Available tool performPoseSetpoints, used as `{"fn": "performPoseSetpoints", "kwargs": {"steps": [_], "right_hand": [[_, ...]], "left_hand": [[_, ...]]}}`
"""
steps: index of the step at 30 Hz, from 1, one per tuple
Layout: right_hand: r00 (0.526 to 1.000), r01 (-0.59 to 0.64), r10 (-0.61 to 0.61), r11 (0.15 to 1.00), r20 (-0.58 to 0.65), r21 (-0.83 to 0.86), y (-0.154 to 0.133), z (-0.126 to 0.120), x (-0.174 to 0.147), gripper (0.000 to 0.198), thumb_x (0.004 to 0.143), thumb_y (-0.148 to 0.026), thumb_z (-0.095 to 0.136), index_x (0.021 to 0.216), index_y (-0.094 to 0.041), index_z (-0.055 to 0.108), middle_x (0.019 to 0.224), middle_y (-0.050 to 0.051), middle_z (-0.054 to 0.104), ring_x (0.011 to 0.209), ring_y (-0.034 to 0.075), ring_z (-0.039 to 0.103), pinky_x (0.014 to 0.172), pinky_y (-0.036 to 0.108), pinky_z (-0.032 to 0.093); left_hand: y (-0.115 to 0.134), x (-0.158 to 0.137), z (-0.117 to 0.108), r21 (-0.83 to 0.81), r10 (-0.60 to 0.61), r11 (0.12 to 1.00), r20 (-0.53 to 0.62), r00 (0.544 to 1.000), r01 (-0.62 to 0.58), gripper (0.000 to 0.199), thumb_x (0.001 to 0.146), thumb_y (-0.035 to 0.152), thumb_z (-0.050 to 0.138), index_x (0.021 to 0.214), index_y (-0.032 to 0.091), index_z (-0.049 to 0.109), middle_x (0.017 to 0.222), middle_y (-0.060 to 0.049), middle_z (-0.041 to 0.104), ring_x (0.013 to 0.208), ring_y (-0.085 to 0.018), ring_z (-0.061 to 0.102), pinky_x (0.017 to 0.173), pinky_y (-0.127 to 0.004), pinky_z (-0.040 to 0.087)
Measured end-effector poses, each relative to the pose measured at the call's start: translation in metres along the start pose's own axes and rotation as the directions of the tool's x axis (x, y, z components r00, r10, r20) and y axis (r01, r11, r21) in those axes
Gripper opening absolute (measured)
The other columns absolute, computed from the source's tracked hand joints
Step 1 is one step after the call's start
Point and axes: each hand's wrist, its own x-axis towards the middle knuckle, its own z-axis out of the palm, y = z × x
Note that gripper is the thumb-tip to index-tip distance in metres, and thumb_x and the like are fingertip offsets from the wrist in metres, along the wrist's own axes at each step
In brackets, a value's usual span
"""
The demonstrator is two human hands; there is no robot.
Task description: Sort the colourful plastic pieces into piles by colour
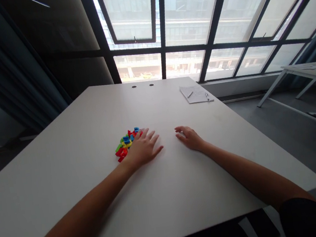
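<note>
A small heap of plastic toy pieces [126, 140] in red, blue, green and yellow lies on the white table [88, 120]. Fingers spread and palm down, my left hand [144, 148] is at the right side of the heap and hides part of it. Whether it touches the pieces I cannot tell. Across a strip of tabletop, my right hand [189, 137] rests on its side with fingers slightly curled and apart, and nothing shows in it.
Papers [195, 94] with two pens lie near the table's far right edge. Two round cable holes sit at the far edge. A second table [314, 70] stands to the right, windows [182, 14] rise behind, and a dark curtain [8, 68] hangs at left.
</note>
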Motion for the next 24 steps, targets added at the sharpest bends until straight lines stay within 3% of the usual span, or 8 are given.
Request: {"fn": "performPoseSetpoints", "kwargs": {"steps": [3,6,10,15,20,24], "right_hand": [[1.000,0.013,-0.013,1.000,-0.010,-0.009,0.002,0.002,0.001,0.026,0.101,-0.031,0.059,0.124,-0.021,0.067,0.115,0.011,0.076,0.110,0.026,0.068,0.102,0.046,0.051],[1.000,0.015,-0.015,1.000,-0.017,-0.008,0.003,0.003,0.001,0.025,0.101,-0.030,0.060,0.123,-0.020,0.067,0.115,0.011,0.076,0.109,0.026,0.069,0.102,0.044,0.051],[1.000,0.014,-0.014,1.000,-0.017,-0.003,0.004,0.002,0.001,0.025,0.101,-0.030,0.060,0.123,-0.020,0.067,0.116,0.012,0.076,0.109,0.025,0.069,0.102,0.044,0.052],[1.000,0.012,-0.012,1.000,-0.016,-0.010,0.004,0.002,0.000,0.025,0.101,-0.030,0.060,0.122,-0.020,0.068,0.116,0.012,0.076,0.110,0.026,0.069,0.102,0.044,0.052],[1.000,0.013,-0.014,1.000,-0.007,-0.024,0.004,0.002,0.000,0.025,0.101,-0.030,0.060,0.122,-0.020,0.069,0.117,0.012,0.076,0.111,0.026,0.069,0.103,0.044,0.052],[1.000,0.023,-0.023,0.999,0.002,-0.043,0.004,0.002,0.000,0.025,0.101,-0.031,0.060,0.121,-0.020,0.069,0.116,0.012,0.076,0.112,0.027,0.069,0.103,0.045,0.052]], "left_hand": [[0.023,-0.021,0.001,-0.023,0.157,0.987,0.004,0.988,-0.156,0.057,0.106,0.057,0.045,0.152,0.026,0.057,0.160,-0.010,0.052,0.155,-0.033,0.037,0.132,-0.056,0.016],[0.019,-0.027,0.005,0.001,0.178,0.984,-0.023,0.984,-0.178,0.050,0.108,0.050,0.046,0.151,0.028,0.059,0.161,-0.008,0.051,0.155,-0.032,0.038,0.133,-0.056,0.014],[-0.010,-0.017,0.009,0.076,0.113,0.991,-0.066,0.991,-0.108,0.048,0.108,0.045,0.046,0.149,0.025,0.062,0.160,-0.010,0.052,0.154,-0.034,0.038,0.132,-0.057,0.016],[-0.038,-0.006,0.017,0.112,-0.048,0.992,-0.035,0.998,0.052,0.052,0.106,0.048,0.046,0.149,0.023,0.061,0.161,-0.012,0.051,0.152,-0.036,0.040,0.130,-0.060,0.017],[-0.044,-0.007,0.025,0.104,-0.184,0.978,0.015,0.983,0.182,0.055,0.105,0.050,0.045,0.150,0.021,0.059,0.160,-0.012,0.051,0.150,-0.041,0.041,0.126,-0.063,0.023],[-0.042,-0.009,0.026,0.076,-0.206,0.976,0.000,0.979,0.206,0.056,0.105,0.048,0.046,0.150,0.018,0.059,0.160,-0.012,0.051,0.151,-0.040,0.038,0.125,-0.060,0.028]]}}
